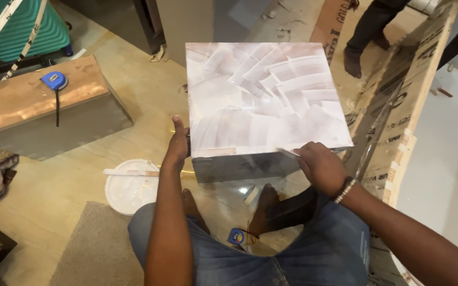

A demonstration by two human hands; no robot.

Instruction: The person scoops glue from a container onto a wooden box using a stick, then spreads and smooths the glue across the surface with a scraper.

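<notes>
The work in hand looks like spreading a white paste or adhesive over the top face of a square box-like cabinet [263,100], which stands on the floor [80,175] right in front of the person's knees. The top is already covered nearly edge to edge in broad, overlapping white swipes, thickest toward the far right corner, so the coat seems close to finished; what remains, by my reading, is the near edge and an evening-out of the streaks.

The left hand [178,144] is wrapped around the near left corner of the box, thumb up along the edge and fingers curled down the side, steadying it. The right hand [320,165] sits at the near right corner, fingers closed around a thin flat blade or scraper [288,153] whose tip lies on the top's near edge (the tool is small and partly hidden, so its exact kind is unclear). Both forearms reach forward from the lap, the right wrist wearing a beaded bracelet [345,190].

The next stroke would call for a low blade angle and even pressure, with the left hand holding firm so the box does not shift.

On the floor to the left lies a white tub lid [131,186] with a stick across it; farther left a blue tape measure [54,80] rests on a wooden box [33,106]
</notes>
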